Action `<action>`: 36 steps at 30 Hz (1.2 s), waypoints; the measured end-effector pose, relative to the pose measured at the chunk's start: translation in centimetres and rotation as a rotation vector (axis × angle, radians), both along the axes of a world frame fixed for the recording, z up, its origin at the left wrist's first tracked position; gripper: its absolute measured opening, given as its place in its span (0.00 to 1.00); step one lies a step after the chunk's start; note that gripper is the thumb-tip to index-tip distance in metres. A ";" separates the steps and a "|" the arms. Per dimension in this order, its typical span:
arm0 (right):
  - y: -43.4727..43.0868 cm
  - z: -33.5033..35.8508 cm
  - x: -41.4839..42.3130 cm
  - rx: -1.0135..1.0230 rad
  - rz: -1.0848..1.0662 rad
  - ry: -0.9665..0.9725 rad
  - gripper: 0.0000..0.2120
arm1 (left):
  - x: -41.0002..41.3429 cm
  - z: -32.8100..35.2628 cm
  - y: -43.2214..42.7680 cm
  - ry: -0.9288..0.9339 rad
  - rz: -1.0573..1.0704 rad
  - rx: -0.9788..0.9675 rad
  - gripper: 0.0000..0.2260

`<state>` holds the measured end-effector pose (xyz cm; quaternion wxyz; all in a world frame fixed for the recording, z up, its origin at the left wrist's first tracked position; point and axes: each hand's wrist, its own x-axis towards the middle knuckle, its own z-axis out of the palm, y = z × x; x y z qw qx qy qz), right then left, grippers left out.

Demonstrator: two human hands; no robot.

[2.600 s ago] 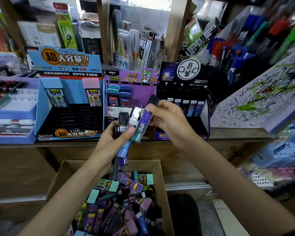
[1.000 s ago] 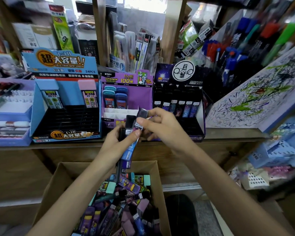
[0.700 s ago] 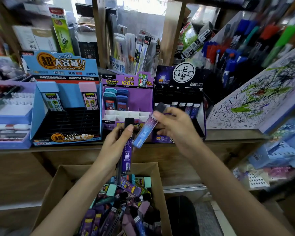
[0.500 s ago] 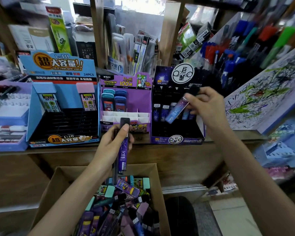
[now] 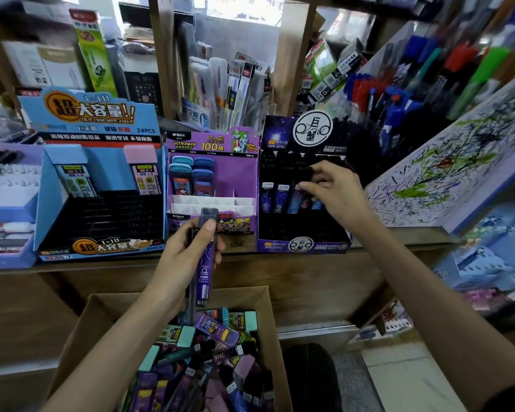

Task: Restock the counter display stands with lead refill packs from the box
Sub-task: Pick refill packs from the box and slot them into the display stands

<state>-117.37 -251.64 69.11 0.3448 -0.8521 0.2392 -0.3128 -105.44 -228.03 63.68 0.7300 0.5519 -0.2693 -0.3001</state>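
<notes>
My left hand [image 5: 184,257] grips a slim purple lead refill pack [image 5: 205,272] upright above the cardboard box [image 5: 269,325], with a second dark pack behind it. The box holds several mixed refill packs [image 5: 211,361]. My right hand [image 5: 336,194] reaches into the dark purple display stand [image 5: 302,245] on the counter. Its fingertips pinch the black cap of a purple refill pack [image 5: 297,199] standing in the stand's row beside other packs. The stand's front tiers are black and look bare.
A blue stand [image 5: 101,173] with two packs and a purple stand [image 5: 211,173] with a few blue packs sit to the left on the wooden counter [image 5: 399,236]. A scribbled test pad [image 5: 446,173] leans at right. Pens and boxed stock crowd the shelves behind.
My right hand took one pack from the bunch in my left hand, carried it right and up to the dark stand, and set it down into the row. My left hand stayed put.
</notes>
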 end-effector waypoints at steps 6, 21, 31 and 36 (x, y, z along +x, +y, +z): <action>0.0 -1.1 0.9 0.027 -0.161 0.045 0.07 | -0.4 -0.2 0.0 -0.007 -0.011 0.008 0.11; 13.0 -2.7 0.0 0.502 0.279 0.110 0.07 | -1.0 0.8 -0.2 0.023 0.012 -0.007 0.11; 14.4 -3.5 0.3 0.661 0.246 -0.019 0.05 | -1.4 0.6 -0.8 0.022 -0.035 -0.001 0.11; 12.0 -2.9 -1.0 0.599 0.195 -0.014 0.03 | -1.7 0.2 -1.5 -0.004 0.016 0.054 0.12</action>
